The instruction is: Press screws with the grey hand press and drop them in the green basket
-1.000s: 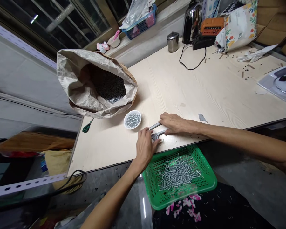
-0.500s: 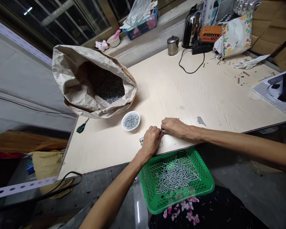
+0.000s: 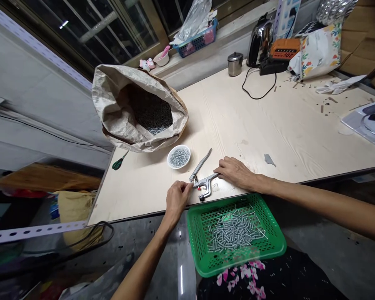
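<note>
A pair of metal snap-fastener pliers [image 3: 208, 183] lies near the table's front edge, one handle spread out toward the back and a spring between the handles. My right hand [image 3: 236, 171] has its fingers closed on the end of the other handle. At the pliers' left end, my left hand [image 3: 177, 198] pinches with thumb and forefinger; the exact part between the fingertips is partly hidden. Just behind stands a white bowl [image 3: 179, 157] of small metal pins or screws. A green basket [image 3: 203, 266] holding many small spring-like metal pieces sits below the table edge, over my lap.
A large open sack [image 3: 112, 133] with dark metal pieces leans at the back left of the table [image 3: 225, 125]. Green-handled scissors [image 3: 117, 164] lie at the left. Along the back are a steel canister [image 3: 235, 64], a kettle [image 3: 260, 41] and an orange battery [image 3: 284, 48].
The pliers, mostly covered by my hands before, now show with one handle swung out. My left hand has moved left, away from the right. The whole view has shifted slightly.
</note>
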{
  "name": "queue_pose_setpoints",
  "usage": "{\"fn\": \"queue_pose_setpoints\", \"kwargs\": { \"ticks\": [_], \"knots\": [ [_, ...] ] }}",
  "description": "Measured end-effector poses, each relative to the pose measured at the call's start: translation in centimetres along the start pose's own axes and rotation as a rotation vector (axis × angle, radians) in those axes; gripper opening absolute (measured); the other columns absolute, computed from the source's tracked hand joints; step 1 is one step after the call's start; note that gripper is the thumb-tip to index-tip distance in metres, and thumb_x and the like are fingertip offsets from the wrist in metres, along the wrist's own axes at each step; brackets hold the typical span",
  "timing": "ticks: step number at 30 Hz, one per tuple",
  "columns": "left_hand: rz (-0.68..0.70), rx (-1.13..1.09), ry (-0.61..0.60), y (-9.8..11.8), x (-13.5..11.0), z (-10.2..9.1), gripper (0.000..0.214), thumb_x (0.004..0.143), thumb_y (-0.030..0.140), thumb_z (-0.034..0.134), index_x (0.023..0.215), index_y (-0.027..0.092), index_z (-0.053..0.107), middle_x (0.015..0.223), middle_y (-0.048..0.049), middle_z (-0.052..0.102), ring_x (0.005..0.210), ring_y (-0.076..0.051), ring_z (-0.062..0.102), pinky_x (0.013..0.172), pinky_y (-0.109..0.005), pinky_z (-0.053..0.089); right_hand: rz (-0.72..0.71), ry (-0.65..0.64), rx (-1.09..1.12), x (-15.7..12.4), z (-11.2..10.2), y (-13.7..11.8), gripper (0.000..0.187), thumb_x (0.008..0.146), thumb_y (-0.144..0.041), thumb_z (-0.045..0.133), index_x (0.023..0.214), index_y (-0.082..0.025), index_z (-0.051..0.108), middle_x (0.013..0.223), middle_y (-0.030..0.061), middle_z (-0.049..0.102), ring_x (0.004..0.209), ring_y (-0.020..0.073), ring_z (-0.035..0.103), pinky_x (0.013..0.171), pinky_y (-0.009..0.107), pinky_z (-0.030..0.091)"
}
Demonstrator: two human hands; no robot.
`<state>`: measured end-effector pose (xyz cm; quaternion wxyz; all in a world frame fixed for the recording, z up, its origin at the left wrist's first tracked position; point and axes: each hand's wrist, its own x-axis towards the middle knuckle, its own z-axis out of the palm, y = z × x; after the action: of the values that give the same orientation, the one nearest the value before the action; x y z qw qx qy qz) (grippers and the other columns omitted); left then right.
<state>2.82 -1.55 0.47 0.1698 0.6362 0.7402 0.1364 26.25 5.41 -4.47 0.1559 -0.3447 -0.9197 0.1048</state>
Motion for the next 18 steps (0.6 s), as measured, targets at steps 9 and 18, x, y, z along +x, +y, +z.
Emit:
{"fn": "queue_pose_setpoints", "kwargs": {
  "ticks": [9, 18],
  "knots": [
    [0.314, -0.045, 0.106, -0.5, -1.3, 1.9, 0.021, 0.091, 0.030, 0.050, 0.085, 0.019, 0.066, 0.080, -0.0043, 0.061, 0.079, -0.017, 0.059, 0.071, -0.027, 0.046, 0.038, 0.067, 0.103, -0.4, -0.2, 1.9, 0.029, 0.098, -0.027, 0.038, 0.093, -0.020, 0.066, 0.089, 0.0057, 0.060, 0.085, 0.0180, 0.050, 0.071, 0.029, 0.038],
    [0.583, 0.205, 0.111, -0.1, 0.6, 4.4, 0.021, 0.094, 0.027, 0.047, 0.107, 0.020, 0.062, 0.095, -0.0071, 0.063, 0.088, -0.019, 0.055, 0.072, -0.030, 0.047, 0.268, 0.154, 0.092, -0.7, -0.3, 3.7, 0.026, 0.096, -0.026, 0.041, 0.098, -0.022, 0.066, 0.092, 0.0059, 0.061, 0.085, 0.0196, 0.053, 0.069, 0.031, 0.041]
  ]
}}
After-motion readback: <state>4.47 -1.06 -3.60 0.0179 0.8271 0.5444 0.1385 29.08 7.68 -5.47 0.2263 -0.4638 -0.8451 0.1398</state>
